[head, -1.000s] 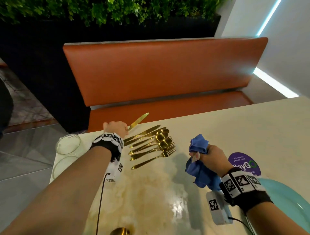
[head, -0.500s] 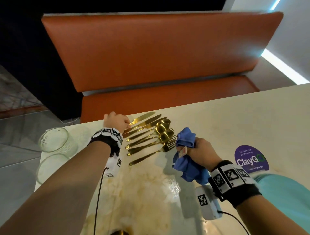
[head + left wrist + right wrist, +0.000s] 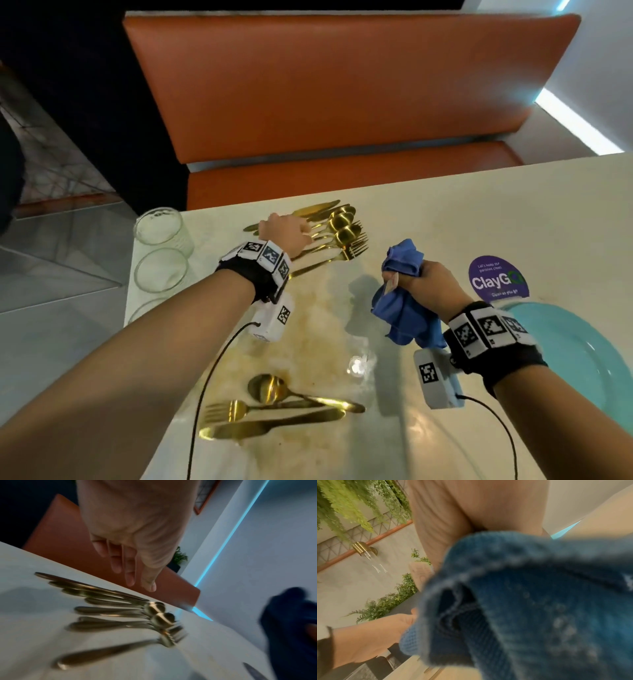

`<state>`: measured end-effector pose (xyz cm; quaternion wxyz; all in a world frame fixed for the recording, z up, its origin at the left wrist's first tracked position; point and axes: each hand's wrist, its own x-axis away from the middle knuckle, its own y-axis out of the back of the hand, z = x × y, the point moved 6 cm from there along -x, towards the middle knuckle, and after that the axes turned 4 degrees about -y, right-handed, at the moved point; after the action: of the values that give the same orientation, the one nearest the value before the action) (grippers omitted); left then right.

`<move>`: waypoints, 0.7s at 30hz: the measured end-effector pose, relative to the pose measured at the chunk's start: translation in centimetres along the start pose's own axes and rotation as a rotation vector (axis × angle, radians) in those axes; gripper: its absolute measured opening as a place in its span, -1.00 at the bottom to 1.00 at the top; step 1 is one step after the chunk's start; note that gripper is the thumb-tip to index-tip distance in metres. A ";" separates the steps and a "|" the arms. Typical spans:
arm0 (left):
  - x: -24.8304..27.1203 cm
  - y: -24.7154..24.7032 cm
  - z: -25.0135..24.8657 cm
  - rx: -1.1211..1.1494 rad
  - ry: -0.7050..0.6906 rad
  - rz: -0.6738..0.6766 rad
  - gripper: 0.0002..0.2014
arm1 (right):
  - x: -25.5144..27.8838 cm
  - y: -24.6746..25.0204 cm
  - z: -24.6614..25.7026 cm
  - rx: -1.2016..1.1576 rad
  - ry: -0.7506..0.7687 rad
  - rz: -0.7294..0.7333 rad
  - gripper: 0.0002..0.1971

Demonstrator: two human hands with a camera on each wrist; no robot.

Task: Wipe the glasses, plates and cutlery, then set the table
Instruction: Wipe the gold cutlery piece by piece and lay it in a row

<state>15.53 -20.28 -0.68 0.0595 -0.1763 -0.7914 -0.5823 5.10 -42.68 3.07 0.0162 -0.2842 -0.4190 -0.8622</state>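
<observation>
Several gold knives, spoons and forks (image 3: pixel 337 228) lie fanned out at the table's far edge. My left hand (image 3: pixel 289 231) hovers over their handles; in the left wrist view its fingers (image 3: pixel 129 568) are straight and hold nothing above the blurred cutlery (image 3: pixel 120 612). My right hand (image 3: pixel 423 282) grips a bunched blue cloth (image 3: pixel 402 308) in mid-table, and the cloth (image 3: pixel 530 608) fills the right wrist view. A gold spoon, fork and knife (image 3: pixel 274 407) lie together near me. A teal plate (image 3: pixel 589 370) sits at the right. Two clear glasses (image 3: pixel 159 228) stand at the left corner.
An orange bench (image 3: pixel 342 96) runs behind the table's far edge. A purple round sticker (image 3: pixel 496 279) is stuck on the tabletop (image 3: pixel 479 212) just past the plate. The table's left edge drops to a grey floor beside the glasses.
My left hand held a gold knife lifted off the table; the knife now lies with the pile and the hand is empty above it. The head view has tilted down, showing the near cutlery set.
</observation>
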 end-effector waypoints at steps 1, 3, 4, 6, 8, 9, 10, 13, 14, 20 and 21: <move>1.5 -0.5 -1.0 0.014 -0.023 0.026 -0.70 | 0.8 -0.2 -0.2 -0.001 -0.002 -0.001 -0.74; 4.6 -2.0 -2.8 0.028 -0.054 0.081 -0.73 | 2.5 -0.5 -0.7 -0.026 0.008 -0.010 -0.73; 6.1 -3.0 -3.5 0.028 -0.062 0.110 -0.74 | 3.4 -0.8 -0.9 -0.034 0.014 -0.014 -0.74; 9.1 -5.2 -4.5 -0.011 -0.082 0.186 -0.76 | 5.2 -1.3 -1.6 -0.040 0.016 -0.013 -0.76; 12.0 -7.6 -4.8 -0.108 -0.101 0.297 -0.73 | 7.0 -1.8 -2.1 -0.043 0.017 -0.007 -0.76; 13.4 -8.7 -4.8 -0.173 -0.114 0.347 -0.71 | 7.8 -2.1 -2.4 -0.046 0.018 -0.006 -0.76; 14.6 -9.7 -4.6 -0.244 -0.133 0.382 -0.72 | 8.5 -2.4 -2.7 -0.049 0.019 -0.007 -0.75; 17.4 -11.8 -3.7 -0.414 -0.212 0.394 -0.81 | 9.9 -3.3 -3.7 -0.075 -0.004 -0.012 -0.71; 17.9 -12.1 -3.4 -0.440 -0.238 0.363 -0.84 | 10.4 -3.5 -4.1 -0.088 -0.016 -0.015 -0.69; 19.1 -12.1 -2.5 -0.379 -0.272 0.302 -0.82 | 13.1 -4.8 -6.1 -0.182 -0.064 -0.002 -0.60; 19.0 -11.9 -2.4 -0.375 -0.270 0.300 -0.80 | 13.5 -4.9 -6.5 -0.178 -0.065 -0.002 -0.60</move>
<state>-6.61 -21.62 -4.97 0.0054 -0.3754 -0.6357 -0.6744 -10.63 -41.43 3.26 -0.0238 -0.3120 -0.3411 -0.8864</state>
